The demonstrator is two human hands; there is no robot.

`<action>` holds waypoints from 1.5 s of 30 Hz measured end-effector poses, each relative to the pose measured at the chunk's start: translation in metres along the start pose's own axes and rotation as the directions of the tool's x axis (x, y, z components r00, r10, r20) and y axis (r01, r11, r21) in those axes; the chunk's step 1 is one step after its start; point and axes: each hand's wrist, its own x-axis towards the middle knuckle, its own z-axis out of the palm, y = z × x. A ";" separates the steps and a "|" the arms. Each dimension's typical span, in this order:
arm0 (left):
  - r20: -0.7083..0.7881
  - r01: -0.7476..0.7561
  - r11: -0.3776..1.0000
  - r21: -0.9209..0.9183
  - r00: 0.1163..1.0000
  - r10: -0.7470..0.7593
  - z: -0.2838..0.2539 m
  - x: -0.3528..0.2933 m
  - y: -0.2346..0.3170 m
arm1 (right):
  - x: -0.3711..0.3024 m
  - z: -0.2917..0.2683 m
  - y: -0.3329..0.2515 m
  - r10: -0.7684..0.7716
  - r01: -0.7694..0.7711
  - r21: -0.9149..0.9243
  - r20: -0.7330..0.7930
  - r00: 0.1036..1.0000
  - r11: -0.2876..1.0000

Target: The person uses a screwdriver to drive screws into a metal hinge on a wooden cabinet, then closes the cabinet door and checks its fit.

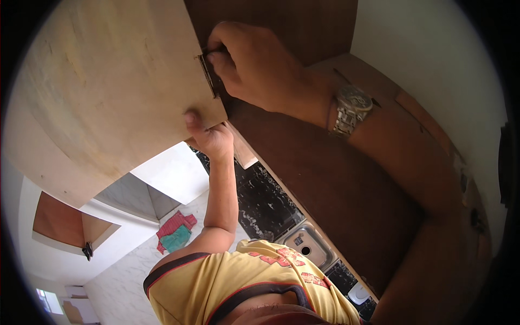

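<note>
A pale plywood door panel (108,81) fills the upper left, with a narrow dark metal hinge (208,76) along its right edge. My left hand (212,140) grips the panel's lower corner, thumb on its face and the other fingers out of sight behind it. At the hinge's upper end, my right hand (257,67) is closed in a pinch, its fingertips against the panel's edge. What they pinch is too small and dark to make out. A metal-banded watch (353,110) is on my right wrist.
The brown inside of a cabinet (325,189) lies under my right arm, beside a white wall (433,54). Below are a black marbled countertop (262,197), a steel sink (311,246), and red and green cloths (176,233) on the pale floor. An open cupboard (59,219) is at left.
</note>
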 end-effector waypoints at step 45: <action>-0.090 -0.044 0.999 0.008 0.995 0.044 0.005 0.001 0.001 | -0.005 0.005 0.001 0.035 -0.034 0.029 -0.039 0.999 0.999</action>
